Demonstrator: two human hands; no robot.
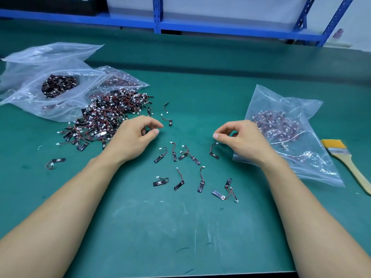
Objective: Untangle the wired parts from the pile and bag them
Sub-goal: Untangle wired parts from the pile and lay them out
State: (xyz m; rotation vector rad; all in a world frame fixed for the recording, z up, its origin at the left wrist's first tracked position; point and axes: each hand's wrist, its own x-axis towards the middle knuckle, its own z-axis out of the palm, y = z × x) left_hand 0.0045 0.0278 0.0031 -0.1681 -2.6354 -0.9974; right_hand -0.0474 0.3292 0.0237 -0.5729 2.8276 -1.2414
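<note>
Head view, looking down on a green tabletop (180, 233). Tangled pile (106, 117) of wired parts heaped left of centre, against a cluster of clear bags (50, 85), one of them with a dark clump inside. About a dozen loose parts (176, 155) lying singly between the forearms, mostly apart, one pair crossed near the middle. Part-filled bag (297, 141) at right, with a paintbrush (345, 157) just beyond it.

Left grip (132, 139) at the near edge of the pile, fingers curled, thumb toward index. Dark patch under the fingers, part or shadow, cannot tell, so holding or not left undecided. Right grip (243, 141) over the left edge of the part-filled bag, fingers loosely curled, thumb out, nothing seen in it. Single part (213, 151) just below that thumb.

Handling, as a judgement: very light. Small stiff black board, thin red-and-black lead, tiny white connector. Leads limp and quick to hook on neighbours, and joints at the board likely weak. Best pinched by the board between thumb and index, then drawn out slowly with the other grip pinning the pile. Risk of a torn wire if tugged by lead or connector. Bag film slick and floppy, so mouth likely wants holding open.
</note>
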